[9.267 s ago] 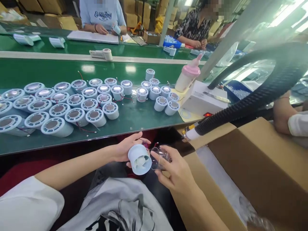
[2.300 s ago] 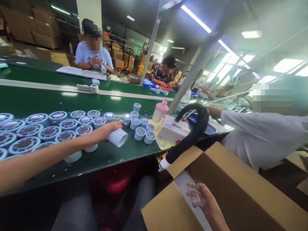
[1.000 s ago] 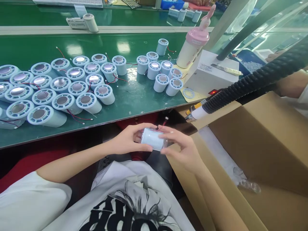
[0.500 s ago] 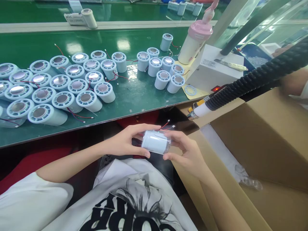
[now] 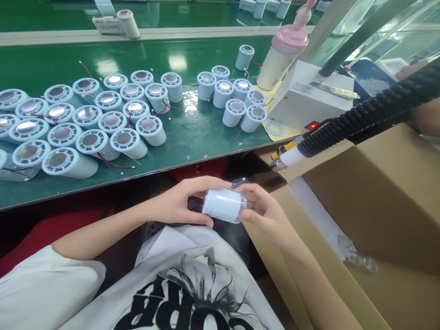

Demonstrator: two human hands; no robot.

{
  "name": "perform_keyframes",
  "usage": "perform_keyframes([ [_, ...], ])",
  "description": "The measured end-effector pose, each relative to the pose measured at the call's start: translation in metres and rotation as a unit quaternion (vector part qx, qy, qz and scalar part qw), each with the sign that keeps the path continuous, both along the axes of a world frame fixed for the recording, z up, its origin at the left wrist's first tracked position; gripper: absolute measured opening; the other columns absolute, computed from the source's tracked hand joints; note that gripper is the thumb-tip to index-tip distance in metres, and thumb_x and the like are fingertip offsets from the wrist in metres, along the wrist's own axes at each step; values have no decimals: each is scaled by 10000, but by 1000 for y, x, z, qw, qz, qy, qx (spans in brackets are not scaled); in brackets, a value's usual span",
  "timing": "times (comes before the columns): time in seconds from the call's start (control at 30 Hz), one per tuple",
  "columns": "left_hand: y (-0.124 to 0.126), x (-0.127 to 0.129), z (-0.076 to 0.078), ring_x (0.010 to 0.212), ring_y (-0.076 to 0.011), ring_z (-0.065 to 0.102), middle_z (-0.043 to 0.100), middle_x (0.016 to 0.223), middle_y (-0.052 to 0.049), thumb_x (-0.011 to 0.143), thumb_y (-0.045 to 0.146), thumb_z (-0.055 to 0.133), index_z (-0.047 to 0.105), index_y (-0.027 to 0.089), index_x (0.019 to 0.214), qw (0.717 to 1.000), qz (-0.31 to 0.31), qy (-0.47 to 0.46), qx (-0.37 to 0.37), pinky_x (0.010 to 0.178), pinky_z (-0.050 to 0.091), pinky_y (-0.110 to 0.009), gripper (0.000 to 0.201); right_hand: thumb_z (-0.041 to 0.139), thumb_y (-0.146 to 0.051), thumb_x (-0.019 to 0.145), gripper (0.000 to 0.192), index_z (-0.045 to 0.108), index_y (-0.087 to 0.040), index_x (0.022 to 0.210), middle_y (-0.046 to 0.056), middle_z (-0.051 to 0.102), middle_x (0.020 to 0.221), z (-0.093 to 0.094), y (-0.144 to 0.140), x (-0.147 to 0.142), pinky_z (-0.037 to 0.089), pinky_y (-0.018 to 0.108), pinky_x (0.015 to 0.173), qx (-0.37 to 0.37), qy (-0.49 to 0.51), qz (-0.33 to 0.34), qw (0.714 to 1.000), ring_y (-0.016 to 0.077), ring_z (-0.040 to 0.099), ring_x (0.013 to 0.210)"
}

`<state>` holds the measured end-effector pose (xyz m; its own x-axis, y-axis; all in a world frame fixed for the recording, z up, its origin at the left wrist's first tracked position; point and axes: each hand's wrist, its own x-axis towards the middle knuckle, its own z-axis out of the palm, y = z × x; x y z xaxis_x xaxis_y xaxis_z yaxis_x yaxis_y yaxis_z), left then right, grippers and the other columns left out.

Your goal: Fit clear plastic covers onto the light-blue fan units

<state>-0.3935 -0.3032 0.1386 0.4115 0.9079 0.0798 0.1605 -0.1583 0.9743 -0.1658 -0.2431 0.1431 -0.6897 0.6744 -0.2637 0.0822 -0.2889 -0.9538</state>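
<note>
Between both hands, over my lap, lies a light blue cylinder (image 5: 223,205) on its side, wrapped in clear plastic film that sticks out past its right end. My left hand (image 5: 187,201) grips the left end, thumb below and fingers above. The right hand (image 5: 263,206) closes on the film-covered right end. Behind the right fingers a small wire connector (image 5: 244,179) shows. On the green bench ahead stand several similar blue cylinders (image 5: 70,162) with metal discs in their tops and thin red and dark wires.
A pink-lidded bottle (image 5: 283,55) stands beside a white box (image 5: 311,94) with a lit red switch. A black corrugated hose (image 5: 364,110) crosses at right above an open cardboard box (image 5: 385,183) holding clear plastic. A blue ring (image 5: 274,128) lies on yellow paper.
The cylinder has turned a little about its length, and its wires have gone mostly out of sight. My right fingers have shifted around the right end. The view has moved slightly.
</note>
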Motion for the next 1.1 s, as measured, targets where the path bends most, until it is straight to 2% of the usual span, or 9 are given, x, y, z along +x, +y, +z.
perform_keyframes([
  [0.17, 0, -2, -1, 1276, -277, 466, 494, 1386, -102, 687, 222, 767, 456, 272, 1362, 1000, 1, 15, 25, 1014, 453, -372, 744, 719, -424, 719, 383, 533, -206, 973, 5, 660, 817, -2, 2, -4, 557, 240, 564, -59, 8, -3, 998, 115, 623, 638],
  [0.33, 1, -3, -3, 1290, -279, 447, 477, 1392, -117, 693, 210, 763, 434, 264, 1375, 999, -14, 17, 40, 1023, 447, -387, 759, 684, -519, 717, 429, 512, -192, 936, -28, 627, 674, -6, 1, -7, 557, 245, 497, -104, -3, -18, 994, 118, 625, 541],
  [0.47, 2, -4, -5, 1304, -271, 433, 466, 1402, -111, 695, 195, 762, 424, 270, 1378, 999, -19, 13, 42, 1035, 438, -374, 766, 636, -636, 700, 502, 462, -196, 868, -24, 641, 576, -6, -1, -10, 513, 199, 422, -160, -13, -5, 987, 134, 639, 473],
  [0.63, 3, -4, -7, 1303, -270, 436, 464, 1407, -112, 690, 195, 767, 430, 272, 1372, 998, -26, 8, 57, 1058, 410, -395, 764, 612, -684, 681, 535, 457, -203, 856, -38, 611, 483, -8, -3, -15, 441, 151, 333, -216, -2, -2, 976, 122, 600, 395],
  [0.73, 4, -4, -6, 1308, -273, 428, 466, 1407, -112, 677, 192, 779, 440, 269, 1364, 996, -29, 12, 84, 1091, 364, -414, 770, 552, -698, 720, 532, 508, -177, 816, -8, 616, 475, -9, -3, -17, 398, 134, 298, -250, 2, 19, 968, 109, 572, 361],
  [0.9, 6, -5, -5, 1303, -289, 432, 453, 1417, -118, 686, 180, 770, 444, 281, 1360, 994, -29, 6, 101, 1085, 363, -445, 756, 314, -662, 871, 640, 611, -112, 737, 59, 649, 527, -4, -4, -19, 343, 110, 276, -327, -8, 51, 944, 64, 525, 329],
  [1.0, 5, -3, -5, 1290, -289, 442, 467, 1396, -121, 700, 169, 753, 463, 280, 1342, 996, -24, 5, 88, 1067, 385, -447, 713, 232, -671, 887, 698, 618, -117, 714, 47, 635, 527, -3, -3, -20, 299, 101, 260, -354, -5, 69, 933, 43, 487, 304],
  [1.1, 1, -1, -2, 1259, -269, 466, 491, 1351, -113, 713, 166, 738, 491, 263, 1303, 999, -5, -3, 42, 994, 464, -379, 647, 213, -728, 852, 734, 599, -125, 689, 33, 604, 522, -9, -3, -19, 266, 103, 252, -332, 1, 101, 938, 34, 454, 294],
])
